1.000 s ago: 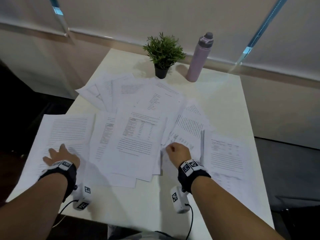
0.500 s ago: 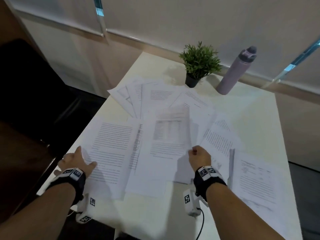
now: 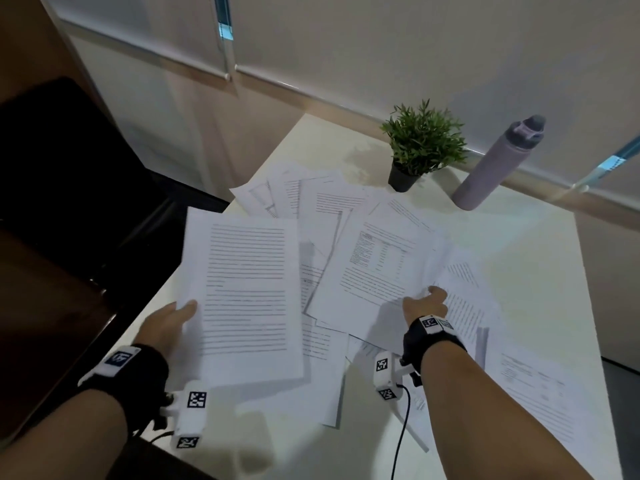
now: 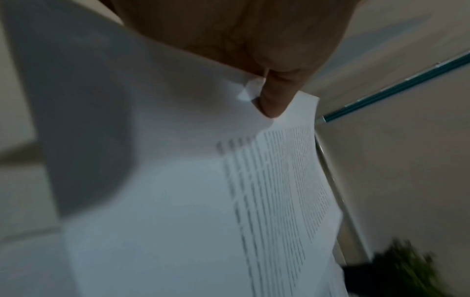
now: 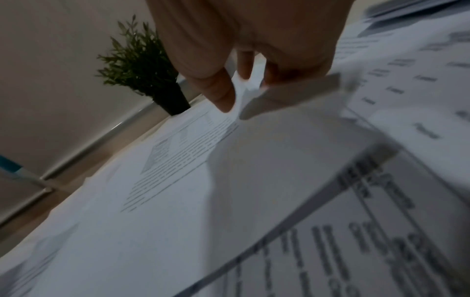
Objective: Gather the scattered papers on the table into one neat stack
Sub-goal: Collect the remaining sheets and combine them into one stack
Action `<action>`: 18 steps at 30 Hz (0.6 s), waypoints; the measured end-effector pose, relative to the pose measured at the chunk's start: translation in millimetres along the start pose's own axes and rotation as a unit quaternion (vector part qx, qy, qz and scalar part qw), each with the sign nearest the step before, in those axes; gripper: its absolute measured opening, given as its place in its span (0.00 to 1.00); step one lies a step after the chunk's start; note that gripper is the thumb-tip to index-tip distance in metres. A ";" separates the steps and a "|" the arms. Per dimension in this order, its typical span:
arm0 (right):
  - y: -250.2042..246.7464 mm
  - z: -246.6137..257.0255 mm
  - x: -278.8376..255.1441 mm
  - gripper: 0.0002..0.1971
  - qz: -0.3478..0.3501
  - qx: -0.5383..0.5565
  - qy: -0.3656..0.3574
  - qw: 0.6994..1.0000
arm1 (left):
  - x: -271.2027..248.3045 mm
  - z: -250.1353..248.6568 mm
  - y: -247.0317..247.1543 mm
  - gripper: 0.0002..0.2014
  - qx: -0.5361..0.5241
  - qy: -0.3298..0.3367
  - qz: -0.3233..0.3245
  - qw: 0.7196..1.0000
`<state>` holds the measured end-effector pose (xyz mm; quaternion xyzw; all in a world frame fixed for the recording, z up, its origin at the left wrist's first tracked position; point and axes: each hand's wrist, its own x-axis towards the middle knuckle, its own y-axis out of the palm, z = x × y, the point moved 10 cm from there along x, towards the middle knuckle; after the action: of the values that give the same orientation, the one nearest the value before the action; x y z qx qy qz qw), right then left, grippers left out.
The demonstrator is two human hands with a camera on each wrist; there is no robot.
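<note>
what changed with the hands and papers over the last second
The left hand, flat on the text page a second ago, now grips its left edge and has lifted it off the table. The right hand still pinches the table-printed sheet, now raised. The potted plant and bottle stayed put.

A white counter [image 3: 530, 258] stands against pale roller blinds [image 3: 381, 46] along the far wall. A dark chair [image 3: 69, 161] sits left, over dim brown floor [image 3: 41, 306]. Light is dull.
</note>
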<state>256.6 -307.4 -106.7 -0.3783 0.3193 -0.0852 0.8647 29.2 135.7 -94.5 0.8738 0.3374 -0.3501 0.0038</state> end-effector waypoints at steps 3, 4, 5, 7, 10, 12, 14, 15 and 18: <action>11.6 4.9 -6.0 0.32 0.038 0.004 -0.021 0.999 | -7.1 10.8 36.4 0.06 0.016 -0.008 0.044 0.999; 16.3 2.3 -6.4 0.31 0.056 0.000 -0.017 0.998 | -10.5 15.5 49.9 0.08 0.038 -0.011 0.056 0.998; 18.3 -2.6 -6.7 0.30 0.061 0.004 -0.014 0.998 | -12.1 21.7 61.4 0.15 0.063 -0.014 0.064 0.996; 15.7 -12.6 -9.7 0.23 0.050 0.008 -0.021 0.999 | -18.0 25.9 80.0 0.23 0.151 -0.010 0.070 0.986; 11.6 -29.0 -13.6 0.12 0.037 0.017 -0.042 0.998 | -25.7 14.4 100.0 0.13 0.295 0.044 0.076 0.952; -4.4 -43.4 -16.8 0.19 0.005 0.030 -0.042 0.999 | -30.6 -4.1 97.0 0.09 0.291 0.082 0.027 0.953; -28.2 -56.5 -20.7 0.16 -0.029 0.031 -0.036 0.998 | -37.6 -30.7 82.6 0.10 0.245 0.137 -0.051 0.958; -39.7 -63.5 -21.3 0.13 -0.044 0.032 -0.034 0.998 | -44.0 -47.4 75.5 0.12 0.212 0.172 -0.081 0.959; -65.3 -76.9 -17.5 0.16 -0.067 0.026 -0.031 0.997 | -55.1 -92.1 60.2 0.28 0.116 0.243 -0.118 0.956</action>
<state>201.7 -392.4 -91.1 -0.3788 0.2637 -0.1391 0.8761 91.9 79.3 -5.0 0.8808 0.3861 -0.1620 -0.2210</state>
